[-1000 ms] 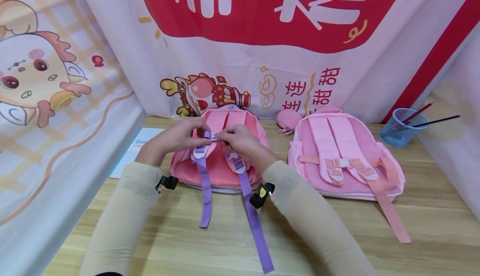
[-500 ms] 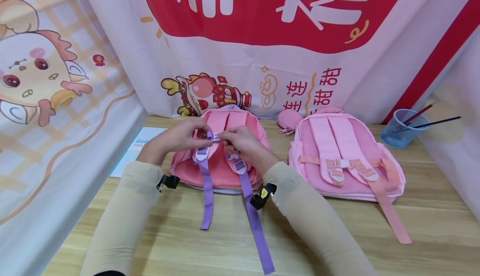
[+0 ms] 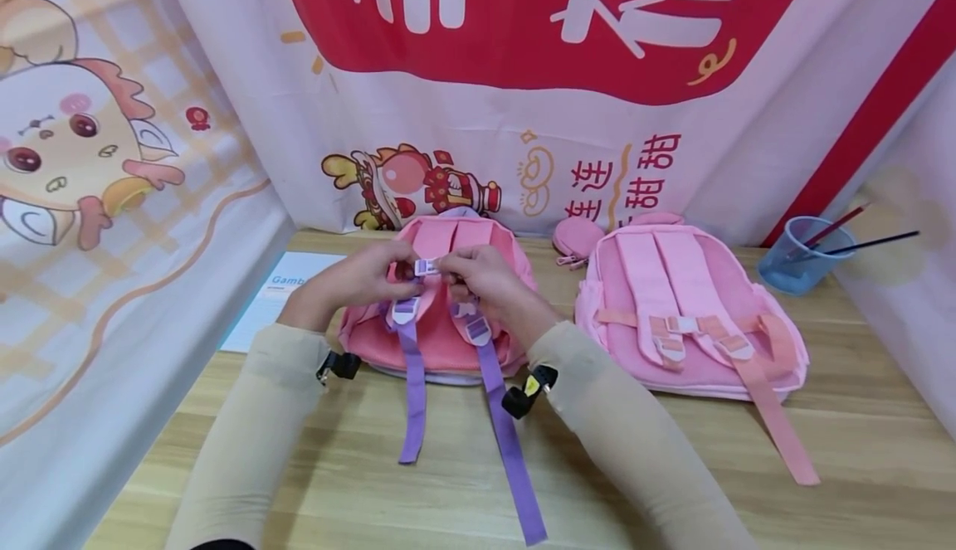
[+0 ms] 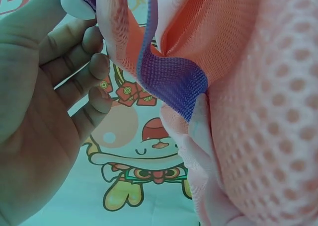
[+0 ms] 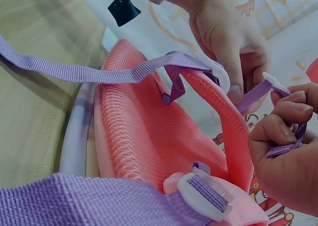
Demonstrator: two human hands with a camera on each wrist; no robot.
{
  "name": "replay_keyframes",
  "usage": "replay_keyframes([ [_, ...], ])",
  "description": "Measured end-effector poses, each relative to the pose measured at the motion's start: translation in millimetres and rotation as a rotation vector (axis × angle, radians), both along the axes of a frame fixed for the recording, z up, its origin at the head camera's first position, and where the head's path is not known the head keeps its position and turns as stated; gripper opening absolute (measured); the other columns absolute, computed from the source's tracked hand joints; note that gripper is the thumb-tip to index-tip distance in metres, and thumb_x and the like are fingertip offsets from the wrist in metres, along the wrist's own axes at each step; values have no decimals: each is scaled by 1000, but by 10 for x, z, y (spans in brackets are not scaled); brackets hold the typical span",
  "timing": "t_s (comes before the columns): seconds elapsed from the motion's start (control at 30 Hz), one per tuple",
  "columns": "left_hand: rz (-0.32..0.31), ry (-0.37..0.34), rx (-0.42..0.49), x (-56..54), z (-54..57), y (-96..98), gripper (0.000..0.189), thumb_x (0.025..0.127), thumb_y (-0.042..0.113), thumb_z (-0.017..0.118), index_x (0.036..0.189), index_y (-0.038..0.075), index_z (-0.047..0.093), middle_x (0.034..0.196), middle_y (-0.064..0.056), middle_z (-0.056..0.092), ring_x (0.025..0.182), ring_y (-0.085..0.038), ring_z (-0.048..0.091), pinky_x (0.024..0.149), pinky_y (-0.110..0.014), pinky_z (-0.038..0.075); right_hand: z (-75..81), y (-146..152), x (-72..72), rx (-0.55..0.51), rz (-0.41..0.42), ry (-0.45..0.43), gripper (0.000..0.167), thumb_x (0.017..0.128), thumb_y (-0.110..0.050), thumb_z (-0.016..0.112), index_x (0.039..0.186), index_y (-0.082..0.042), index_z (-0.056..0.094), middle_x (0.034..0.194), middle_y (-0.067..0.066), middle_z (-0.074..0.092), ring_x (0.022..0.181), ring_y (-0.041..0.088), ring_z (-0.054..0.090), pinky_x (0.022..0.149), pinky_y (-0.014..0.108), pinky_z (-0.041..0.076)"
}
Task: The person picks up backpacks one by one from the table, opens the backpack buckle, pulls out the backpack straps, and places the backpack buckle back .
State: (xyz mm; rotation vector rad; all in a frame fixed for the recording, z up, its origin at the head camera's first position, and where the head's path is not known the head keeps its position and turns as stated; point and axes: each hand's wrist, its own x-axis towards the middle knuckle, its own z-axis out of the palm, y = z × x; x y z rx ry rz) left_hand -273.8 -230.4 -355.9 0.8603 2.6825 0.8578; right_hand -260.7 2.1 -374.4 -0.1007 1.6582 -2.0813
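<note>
At the grip: white buckle (image 3: pixel 427 267), raised above the mesh back panel of a coral-pink backpack (image 3: pixel 448 347), between facing fingertips. Left hand (image 3: pixel 362 278): thumb and fingers together, clamped on purple webbing (image 5: pixel 256 94) just beside the buckle. Right hand (image 3: pixel 489 280): thumb and index finger pinched on the buckle's other end, more webbing among the curled fingers. Latched or not: too small to tell.

Just nearer the wearer than the left-hand grip, one white adjuster (image 3: pixel 406 309); under the right hand's grip, a second adjuster (image 3: pixel 478 330). From these, two purple tails (image 3: pixel 412 409) toward the wearer, over the wooden table (image 3: pixel 358 492); right one longer.

Well right of the grip: pale-pink backpack (image 3: pixel 717 255), back panel up, with peach tail (image 3: pixel 780 425) slanting toward the wearer. Between bags, right of and slightly beyond the grip: round pink pouch (image 3: pixel 577 239). Farthest right: blue cup (image 3: pixel 795 260), two thin sticks (image 3: pixel 836 225) inside. Left of the grip, partly behind the left forearm: printed sheet (image 3: pixel 272 301). Beyond: printed cloth (image 3: pixel 485 110).
</note>
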Motion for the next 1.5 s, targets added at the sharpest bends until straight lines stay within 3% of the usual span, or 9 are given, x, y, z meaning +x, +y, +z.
replay_keyframes([
  [0.17,-8,32,41,12,-32,-20,18,97,20,82,113,15,74,104,-3,70,96,-22,61,85,-36,55,-15,19,12,37,9,8,20,110,-17,63,95,-5,70,73,0,55,57,11,41,54,23,35],
  [0.33,33,53,111,67,-41,-64,28,98,25,83,122,17,72,106,-2,71,91,-23,59,79,-35,51,-19,39,13,64,11,23,20,109,-19,64,96,-5,70,72,0,54,58,12,42,54,23,35],
  [0.53,34,112,148,97,-4,-44,30,100,26,80,127,16,72,108,-3,70,96,-23,59,86,-42,52,6,69,21,98,11,81,18,108,-19,66,99,-5,73,68,0,52,56,11,41,54,25,34],
  [0.73,37,116,161,111,-9,-51,28,100,25,79,127,16,73,110,-3,71,99,-23,60,88,-40,51,-24,87,22,113,37,81,23,110,-23,64,101,-4,72,71,0,55,59,12,44,57,26,37],
  [0.83,56,111,175,115,-35,-86,28,100,25,79,126,17,74,110,-3,71,99,-23,60,87,-40,51,-57,102,31,80,50,77,23,110,-21,63,106,0,71,72,0,56,60,13,46,58,26,38],
  [1.0,83,104,198,116,-72,-142,26,99,26,80,124,19,77,108,-3,71,98,-24,58,84,-37,50,-110,121,35,121,84,119,25,109,-19,66,120,1,75,72,0,55,63,14,47,60,27,40],
  [1.27,60,126,248,99,-58,-135,26,98,21,81,123,16,78,106,-3,73,95,-24,59,81,-33,49,-119,13,33,106,25,81,24,107,-16,69,123,0,75,74,0,57,62,14,48,59,26,40],
  [1.5,30,134,262,76,-37,-110,24,97,17,81,121,15,79,105,-3,72,94,-24,58,80,-35,50,-124,-21,11,69,9,77,16,107,-12,68,114,1,74,77,2,57,62,14,46,58,26,38],
])
